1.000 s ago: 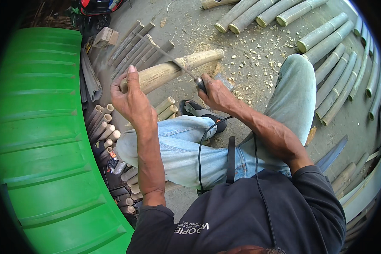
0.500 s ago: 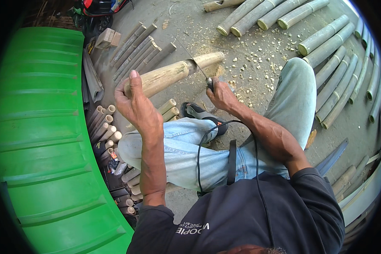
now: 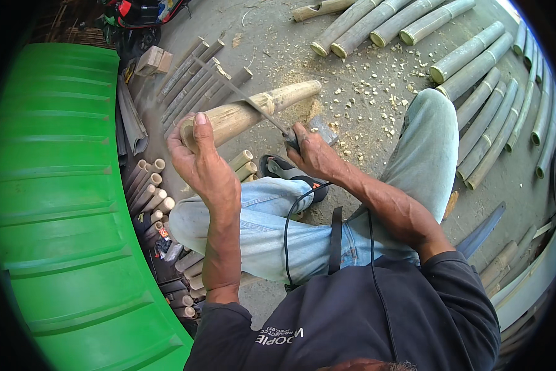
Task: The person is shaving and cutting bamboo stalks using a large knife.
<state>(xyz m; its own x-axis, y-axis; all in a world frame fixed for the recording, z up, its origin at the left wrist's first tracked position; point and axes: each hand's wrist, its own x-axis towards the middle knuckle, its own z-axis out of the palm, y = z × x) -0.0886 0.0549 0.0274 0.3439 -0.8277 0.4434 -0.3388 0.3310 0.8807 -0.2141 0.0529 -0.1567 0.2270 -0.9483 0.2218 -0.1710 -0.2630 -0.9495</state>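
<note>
A pale brown bamboo piece [image 3: 228, 122], wide and hollow at the near end and tapering to the far right, slants up in front of me. My left hand [image 3: 201, 145] is wrapped round its wide end, thumb on top. My right hand [image 3: 315, 153] is closed on the dark handle of a long, narrow-bladed knife [image 3: 253, 104]. The blade crosses over the bamboo near its node, pointing up and left. Whether its edge bites into the bamboo cannot be made out.
Cut bamboo lengths [image 3: 485, 127] lie in rows at the far right. Shorter bamboo pieces [image 3: 148, 191] are stacked by my left knee, beside a green ribbed panel [image 3: 61, 204]. Pale chips [image 3: 364, 99] litter the concrete floor. A wide saw-like blade [image 3: 481, 230] lies at the right.
My right hand has shifted slightly left and nearer. The knife blade has slid and tilted left across the bamboo, its flat now showing more. The left hand keeps its hold.
</note>
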